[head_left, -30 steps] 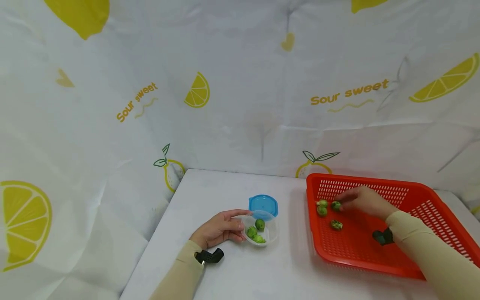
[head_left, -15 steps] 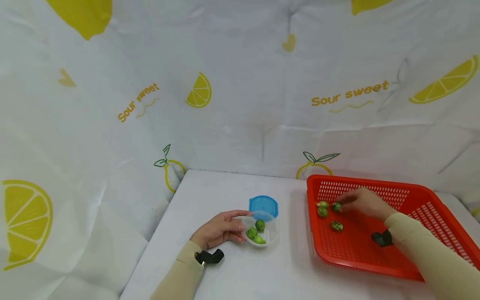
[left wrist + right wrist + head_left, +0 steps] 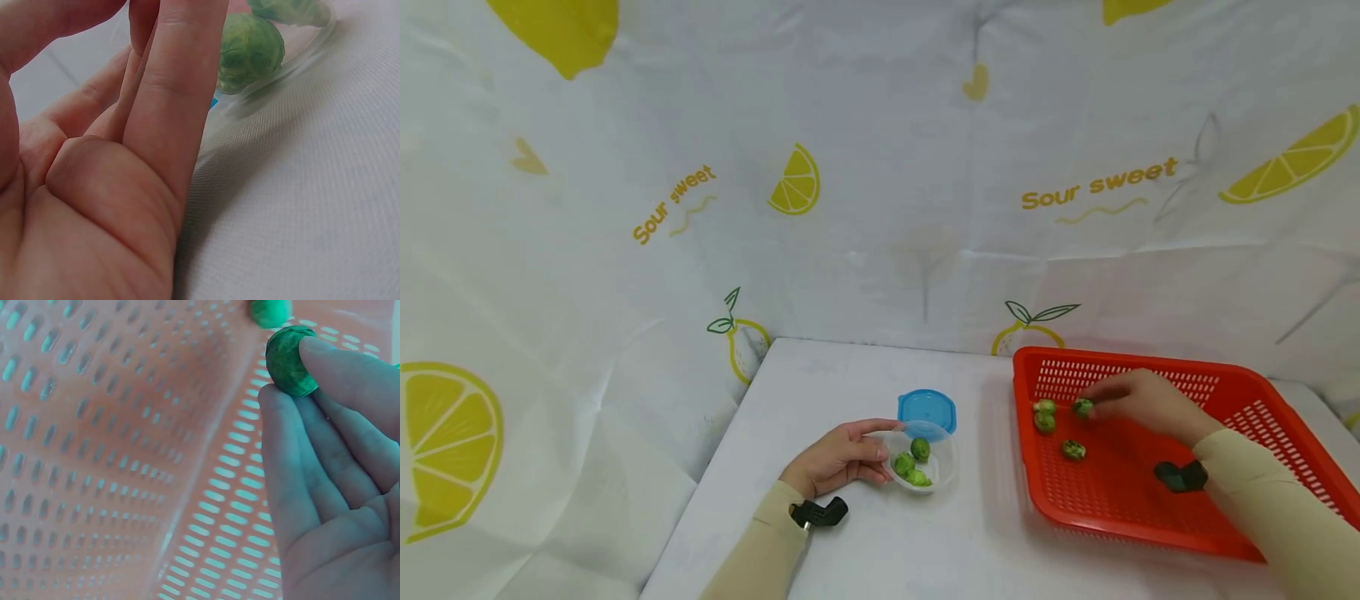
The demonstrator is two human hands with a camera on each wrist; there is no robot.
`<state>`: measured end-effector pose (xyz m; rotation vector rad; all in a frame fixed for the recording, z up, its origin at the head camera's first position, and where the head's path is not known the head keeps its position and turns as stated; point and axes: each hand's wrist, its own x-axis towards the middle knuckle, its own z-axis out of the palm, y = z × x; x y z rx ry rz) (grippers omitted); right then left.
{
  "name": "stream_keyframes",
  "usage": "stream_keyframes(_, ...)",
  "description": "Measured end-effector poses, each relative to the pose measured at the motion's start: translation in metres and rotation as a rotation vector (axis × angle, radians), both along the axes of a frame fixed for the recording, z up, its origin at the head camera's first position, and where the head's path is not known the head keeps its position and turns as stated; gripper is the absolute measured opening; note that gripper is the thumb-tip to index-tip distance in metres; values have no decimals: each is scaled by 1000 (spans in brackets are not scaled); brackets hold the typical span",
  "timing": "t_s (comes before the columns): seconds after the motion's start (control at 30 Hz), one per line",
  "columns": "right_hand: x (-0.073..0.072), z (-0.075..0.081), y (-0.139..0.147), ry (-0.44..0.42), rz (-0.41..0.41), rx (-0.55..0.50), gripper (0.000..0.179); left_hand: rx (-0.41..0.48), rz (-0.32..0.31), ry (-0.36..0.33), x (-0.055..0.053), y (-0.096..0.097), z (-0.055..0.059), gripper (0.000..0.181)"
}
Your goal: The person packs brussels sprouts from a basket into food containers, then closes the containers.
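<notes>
"Red plastic fills the right of the table, and it's busy in there! Right hand [image 3: 1150, 406] reaching over the basket [image 3: 1112, 483], and what has it got?"

"One green sprout [image 3: 1082, 407], pinched! Right wrist view shows it nicely: thumb pressed on one side, fingertips bracing the other, the grip closed just as far as the sprout allows."

"Is it clear of the basket floor?"

"Can't tell from these angles. It's near the far left corner, though, with a pair of sprouts [image 3: 1044, 422] against the left side and a lone sprout [image 3: 1073, 450] lying closer to the person."

"Over to the left hand [image 3: 842, 458]!"

"Steady grip on the clear bowl [image 3: 946, 467], thumb and fingers partly closed on its side. Three sprouts [image 3: 917, 478] sit inside."

"And that splash of blue?"

"A blue lid [image 3: 927, 407], flat on the white table [image 3: 850, 550] beyond the bowl, its near edge showing through the clear plastic. Lemon-printed cloth [image 3: 880, 292] makes the backdrop, and both wrists wear black cameras [image 3: 820, 511]!"
</notes>
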<state>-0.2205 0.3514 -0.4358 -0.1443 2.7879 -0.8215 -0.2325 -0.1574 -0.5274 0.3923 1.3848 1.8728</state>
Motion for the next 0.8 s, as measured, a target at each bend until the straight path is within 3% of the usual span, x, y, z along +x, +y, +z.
stream_keyframes(0.47, 34, 31, -13, 22, -25, 2, 38, 14, -11, 10, -2, 0, -2, 60)
stream_keyframes(0.8, 61, 54, -44, 16, -41, -55, 45, 5, -4, 5, -3, -1, -4, 58)
